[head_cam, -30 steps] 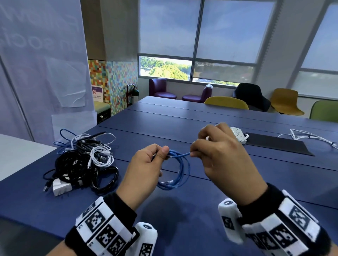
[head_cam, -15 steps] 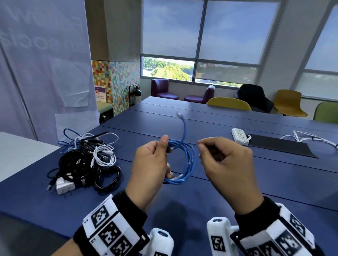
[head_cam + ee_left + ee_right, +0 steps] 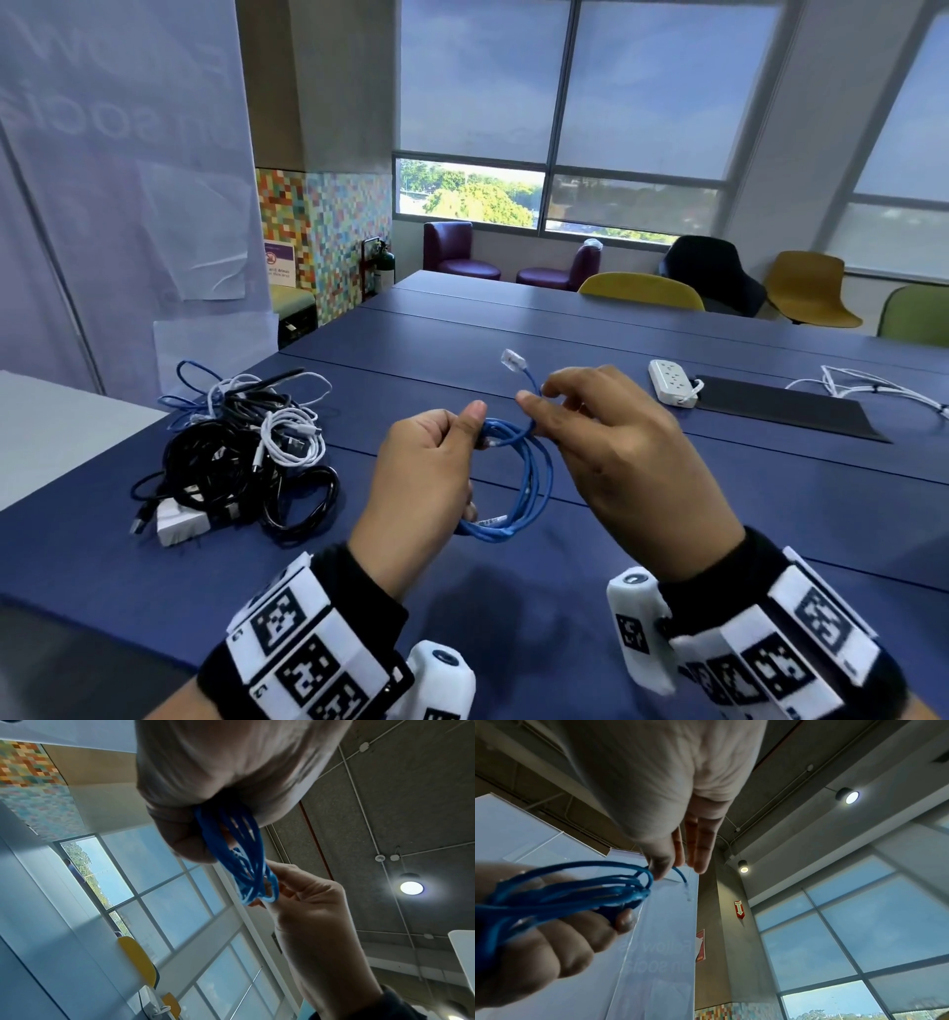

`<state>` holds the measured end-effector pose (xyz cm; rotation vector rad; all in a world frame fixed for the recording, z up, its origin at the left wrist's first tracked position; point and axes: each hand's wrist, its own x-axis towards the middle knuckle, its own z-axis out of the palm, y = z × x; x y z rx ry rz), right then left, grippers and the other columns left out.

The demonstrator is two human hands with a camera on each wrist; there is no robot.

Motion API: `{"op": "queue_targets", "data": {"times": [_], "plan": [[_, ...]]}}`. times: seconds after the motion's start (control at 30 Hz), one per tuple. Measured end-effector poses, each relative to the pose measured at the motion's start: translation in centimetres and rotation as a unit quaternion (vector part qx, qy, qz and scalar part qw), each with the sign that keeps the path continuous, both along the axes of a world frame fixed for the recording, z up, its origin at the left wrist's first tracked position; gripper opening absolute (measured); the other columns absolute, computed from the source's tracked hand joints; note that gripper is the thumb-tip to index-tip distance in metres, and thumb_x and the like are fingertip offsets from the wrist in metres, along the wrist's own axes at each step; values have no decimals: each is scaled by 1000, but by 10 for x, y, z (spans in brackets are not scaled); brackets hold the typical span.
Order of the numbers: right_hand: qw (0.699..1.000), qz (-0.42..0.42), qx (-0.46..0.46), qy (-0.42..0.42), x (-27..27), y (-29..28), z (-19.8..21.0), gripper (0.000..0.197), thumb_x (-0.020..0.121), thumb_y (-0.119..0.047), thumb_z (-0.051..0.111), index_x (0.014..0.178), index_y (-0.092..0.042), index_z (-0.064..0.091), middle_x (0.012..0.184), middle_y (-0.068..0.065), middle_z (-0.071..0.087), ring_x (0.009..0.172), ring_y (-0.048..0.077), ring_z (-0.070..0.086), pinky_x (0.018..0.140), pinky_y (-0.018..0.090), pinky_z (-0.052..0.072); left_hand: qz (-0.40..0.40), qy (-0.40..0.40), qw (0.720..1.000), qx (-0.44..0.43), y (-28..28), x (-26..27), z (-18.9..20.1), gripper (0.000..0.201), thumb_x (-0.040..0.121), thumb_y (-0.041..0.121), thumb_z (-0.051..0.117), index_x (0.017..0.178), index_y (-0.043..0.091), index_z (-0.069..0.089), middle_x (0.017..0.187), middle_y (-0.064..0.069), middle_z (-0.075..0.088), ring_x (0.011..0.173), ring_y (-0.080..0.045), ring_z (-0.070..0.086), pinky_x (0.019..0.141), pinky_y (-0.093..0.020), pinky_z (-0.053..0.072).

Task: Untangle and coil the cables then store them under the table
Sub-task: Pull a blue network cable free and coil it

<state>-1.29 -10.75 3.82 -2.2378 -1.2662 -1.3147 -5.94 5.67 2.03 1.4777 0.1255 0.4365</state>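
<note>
Above the blue worktop (image 3: 642, 514), the left hand (image 3: 421, 488) grips a coiled blue cable (image 3: 518, 483). The right hand (image 3: 616, 452) pinches its free end, apparently wrapped around the coil. Tangled cables (image 3: 241, 452) lie on the worktop to the left.

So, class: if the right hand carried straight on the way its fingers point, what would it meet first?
Probably the left hand: the right hand points leftward at its thumb, across the blue cable; depth is uncertain.

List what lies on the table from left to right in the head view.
Cable pile → left hand → blue cable → right hand → power strip → black mat → white cable.
</note>
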Motion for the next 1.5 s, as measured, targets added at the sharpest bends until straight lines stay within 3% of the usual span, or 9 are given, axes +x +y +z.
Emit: {"op": "queue_targets", "data": {"times": [0.27, 0.43, 0.53, 0.7, 0.87, 1.0, 1.17, 1.4, 1.5], "plan": [[952, 89, 199, 213, -4, 10, -12, 22, 83, -4, 67, 99, -14, 79, 82, -4, 74, 76, 8, 69, 71, 25, 55, -48, -54, 986, -152, -14, -11, 6, 33, 101, 26, 47, 75, 5, 50, 45, 7, 23, 39, -9, 20, 38, -19, 28], [795, 164, 275, 515, -20, 16, -10, 44, 87, 14, 55, 94, -23, 79, 88, 1, 77, 85, 20, 74, 80, 40, 59, 32, -74, 992, -101, -15, -8, -3, 34, 100, 26, 49, 70, 8, 51, 42, 6, 28, 35, -11, 25, 41, -22, 29], [675, 237, 334, 614, -32, 16, -2, 26, 83, -2, 58, 95, -13, 79, 96, 17, 75, 85, 30, 73, 80, 35, 59, 73, -88, 991, -72, -11, -3, -5, 34, 99, 28, 50, 71, 10, 54, 42, 5, 31, 37, -14, 29, 44, -25, 32], [754, 163, 345, 535, -38, 27, -10, 19, 76, -11, 82, 93, -15, 72, 85, 5, 75, 78, 17, 70, 76, 28, 57, 50, -94, 994, -24, -12, -4, -1, 36, 99, 30, 48, 71, 9, 54, 42, 5, 35, 36, -15, 37, 42, -27, 37], [711, 170, 393, 558, -34, 27, -10, 11, 85, 4, 69, 89, -6, 70, 76, 11, 74, 69, 20, 73, 69, 27, 59, -25, -82, 996, -3, -4, -9, 2, 33, 91, 37, 56, 79, 7, 60, 44, 5, 38, 40, -12, 41, 57, -38, 44], [711, 159, 414, 546, -32, 25, -7, 10, 87, 4, 66, 90, -4, 70, 74, 14, 74, 67, 21, 72, 68, 30, 58, -95, -74, 993, -1, 8, -12, 0, 18, 73, 13, 67, 91, 8, 64, 60, -1, 55, 58, -15, 53, 69, -37, 48], [714, 152, 428, 533, -31, 27, -9, 11, 86, 4, 67, 89, -6, 71, 71, 14, 72, 65, 21, 70, 66, 30, 57, -58, -69, 994, 63, 12, -15, -4, 22, 85, -5, 66, 95, 15, 67, 71, 4, 63, 73, -19, 62, 83, -40, 53], [694, 204, 423, 546, -35, 33, -11, 12, 86, 6, 65, 92, -4, 67, 73, 8, 72, 69, 17, 70, 65, 21, 54, -36, -15, 999, -6, 16, -15, -11, 18, 90, -4, 59, 79, 6, 68, 70, -8, 67, 69, -18, 64, 64, -27, 59], [645, 241, 434, 581, -36, 35, -10, 15, 87, 8, 62, 92, -5, 67, 77, 10, 71, 71, 19, 67, 68, 23, 55, -61, -2, 996, -69, 16, -17, -11, 15, 91, -5, 56, 81, 1, 66, 69, -8, 68, 62, -15, 66, 58, -24, 57]]}}
